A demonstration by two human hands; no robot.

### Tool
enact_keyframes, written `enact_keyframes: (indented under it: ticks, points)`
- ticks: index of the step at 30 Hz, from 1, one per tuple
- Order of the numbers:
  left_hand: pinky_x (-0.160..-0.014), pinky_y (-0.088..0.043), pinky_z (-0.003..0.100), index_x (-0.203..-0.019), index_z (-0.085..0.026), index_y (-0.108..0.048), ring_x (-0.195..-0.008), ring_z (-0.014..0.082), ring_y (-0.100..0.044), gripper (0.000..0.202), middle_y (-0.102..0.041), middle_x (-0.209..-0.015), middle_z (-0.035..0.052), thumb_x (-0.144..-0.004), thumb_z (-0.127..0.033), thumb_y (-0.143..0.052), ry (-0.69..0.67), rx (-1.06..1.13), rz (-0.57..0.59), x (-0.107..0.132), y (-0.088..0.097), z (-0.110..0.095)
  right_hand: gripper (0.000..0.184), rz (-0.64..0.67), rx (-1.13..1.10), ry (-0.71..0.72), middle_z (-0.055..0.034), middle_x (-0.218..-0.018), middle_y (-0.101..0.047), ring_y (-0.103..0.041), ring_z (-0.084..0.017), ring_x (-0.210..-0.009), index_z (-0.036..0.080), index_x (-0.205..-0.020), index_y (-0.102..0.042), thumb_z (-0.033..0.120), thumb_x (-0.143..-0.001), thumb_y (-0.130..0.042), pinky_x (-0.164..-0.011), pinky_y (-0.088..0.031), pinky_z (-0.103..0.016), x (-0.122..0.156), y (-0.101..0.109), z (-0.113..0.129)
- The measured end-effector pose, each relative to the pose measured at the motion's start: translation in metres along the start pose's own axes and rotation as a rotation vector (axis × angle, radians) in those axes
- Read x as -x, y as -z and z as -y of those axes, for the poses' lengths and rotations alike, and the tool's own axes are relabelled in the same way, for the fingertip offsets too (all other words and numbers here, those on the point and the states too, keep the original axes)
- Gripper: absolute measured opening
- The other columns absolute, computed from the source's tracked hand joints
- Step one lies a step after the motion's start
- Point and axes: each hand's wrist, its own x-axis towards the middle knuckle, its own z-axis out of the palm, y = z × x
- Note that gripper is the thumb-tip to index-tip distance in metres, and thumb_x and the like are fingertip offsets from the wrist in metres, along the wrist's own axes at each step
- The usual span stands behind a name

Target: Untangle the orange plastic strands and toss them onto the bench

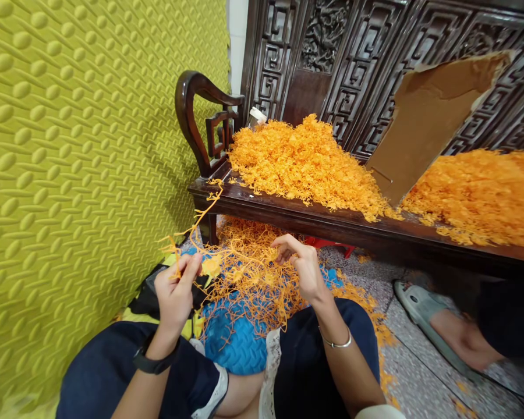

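Note:
My left hand (175, 291) pinches a thin, branching orange plastic strand (197, 224) between thumb and fingers. One part of the strand rises toward the bench edge, and another runs across toward my right hand (302, 265). The fingers of that hand are curled around the strand's far end, though the exact contact is partly hidden. Below both hands lies a tangled heap of similar orange strands (262, 291) on a blue textured mat (236, 343).
A dark carved wooden bench (262, 201) holds a large pile of small orange plastic pieces (292, 163). A cardboard sheet (432, 116) stands between it and a second orange pile (484, 192). A yellow padded wall (91, 145) is at left; another person's sandalled foot (436, 320) at right.

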Motion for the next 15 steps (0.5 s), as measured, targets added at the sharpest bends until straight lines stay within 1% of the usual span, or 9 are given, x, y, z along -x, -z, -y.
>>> enact_keyframes:
  ticks: [6,15]
  points:
    - [-0.045,-0.028,0.022,-0.05,-0.017,-0.045,-0.049,0.0084,-0.033,0.04,-0.037,-0.052,-0.0038,-0.079,-0.038,-0.063,0.005,-0.007,-0.002,-0.0001,0.0008,-0.001,0.035,0.008,-0.002,-0.019,-0.0008,-0.068,-0.056,-0.057,-0.017,-0.064,0.019,-0.095,-0.058,0.022,-0.069,-0.034,-0.062,-0.043,-0.029,0.0007,-0.0002,0.0007]
    - [-0.045,-0.03,0.021,-0.05,-0.017,-0.044,-0.049,0.0086,-0.033,0.04,-0.035,-0.053,-0.0039,-0.077,-0.038,-0.064,0.026,0.004,-0.013,0.0005,0.0008,0.0015,0.035,0.02,0.003,-0.008,-0.0011,-0.068,-0.057,-0.056,-0.018,-0.063,0.019,-0.095,-0.058,0.025,-0.071,-0.033,-0.062,-0.043,-0.03,0.0008,-0.0001,0.0014]
